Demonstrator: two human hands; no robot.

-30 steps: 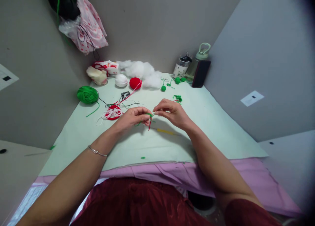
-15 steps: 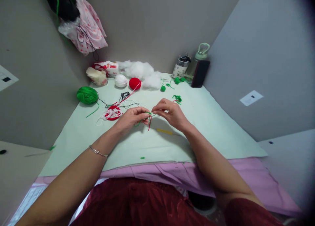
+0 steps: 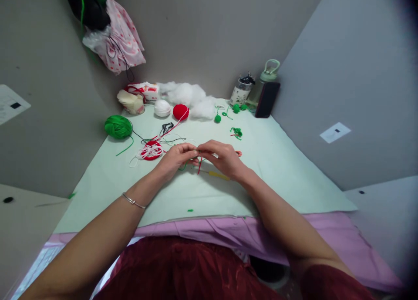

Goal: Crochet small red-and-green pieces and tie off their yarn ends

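My left hand point(image 3: 176, 160) is closed in a pinch on a small piece of green yarn point(image 3: 182, 166), most of it hidden by the fingers. Against its fingertips press those of my right hand point(image 3: 220, 158), pinched on the same bit of yarn. A red yarn end point(image 3: 200, 166) hangs down between the two hands. Under my right hand lies a crochet hook with a yellow handle point(image 3: 218, 175), partly covered by the palm. An orange thing point(image 3: 239, 153), too small to make out, shows just behind that hand.
Left of my hands are a green yarn ball point(image 3: 118, 127) and a red piece wound with white yarn point(image 3: 152, 151). Farther back lie a white ball point(image 3: 162, 108), a red ball point(image 3: 180, 112) and stuffing point(image 3: 186, 94). A phone point(image 3: 267, 100) leans by a bottle point(image 3: 269, 71).
My right hand has moved in to the left and its fingertips now meet those of my left hand. The orange thing has come into view. The camera view has shifted slightly.
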